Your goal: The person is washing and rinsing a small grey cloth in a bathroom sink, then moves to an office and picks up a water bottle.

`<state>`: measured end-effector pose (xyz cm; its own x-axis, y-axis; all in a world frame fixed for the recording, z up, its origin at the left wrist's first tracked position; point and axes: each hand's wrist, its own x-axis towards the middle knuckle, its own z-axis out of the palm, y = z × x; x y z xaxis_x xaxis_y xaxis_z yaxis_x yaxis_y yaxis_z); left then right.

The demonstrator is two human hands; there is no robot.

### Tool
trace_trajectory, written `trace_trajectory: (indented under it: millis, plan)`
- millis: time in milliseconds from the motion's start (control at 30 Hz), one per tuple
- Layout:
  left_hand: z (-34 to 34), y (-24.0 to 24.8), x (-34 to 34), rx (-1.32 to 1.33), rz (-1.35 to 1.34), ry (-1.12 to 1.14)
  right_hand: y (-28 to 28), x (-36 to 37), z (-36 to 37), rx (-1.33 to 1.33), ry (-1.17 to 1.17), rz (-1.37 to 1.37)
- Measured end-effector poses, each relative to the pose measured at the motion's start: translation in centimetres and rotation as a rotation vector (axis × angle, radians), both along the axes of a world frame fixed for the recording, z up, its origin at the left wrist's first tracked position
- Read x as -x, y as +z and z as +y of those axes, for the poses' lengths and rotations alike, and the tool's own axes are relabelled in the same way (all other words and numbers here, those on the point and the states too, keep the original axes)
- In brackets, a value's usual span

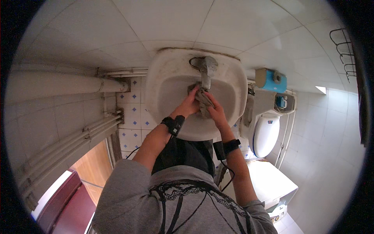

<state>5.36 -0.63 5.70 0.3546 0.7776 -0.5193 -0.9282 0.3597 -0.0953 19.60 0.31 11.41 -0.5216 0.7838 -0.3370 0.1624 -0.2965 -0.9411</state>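
A wet-looking grey-brown cloth (204,102) is bunched between my two hands over the white washbasin (156,85). My left hand (190,103) grips its left side, fingers reaching up under the spout. On the other side my right hand (216,110) has its fingers closed on the cloth's right edge. The metal faucet (206,72) stands at the back of the basin, its spout directly above the cloth. Whether water is running I cannot make out. Part of the cloth hangs down into the bowl. Each wrist wears a black strap with a small device and cable.
To the right stands a white toilet with its lid (266,135) down. A blue box (270,80) sits above its tank. A white appliance (270,181) is at the lower right. Pipes (103,126) run along the left wall, and wire hooks (344,50) hang at the upper right.
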Motion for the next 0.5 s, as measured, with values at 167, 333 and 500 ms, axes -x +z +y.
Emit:
trace_trajectory:
  millis: [167,333,500]
  plan:
    - [0.8,3.8,-1.0,-0.08,0.524,-0.083,-3.0,-0.8,-0.2,-0.153,-0.131,-0.13]
    - [3.1,-3.7,-0.8,0.114,0.263,0.069,-2.9,-0.1,-0.9,0.044,-0.283,-0.479]
    - [3.1,-4.1,-2.4,0.092,0.531,-0.061,-2.2,-1.3,-1.4,0.005,0.055,-0.787]
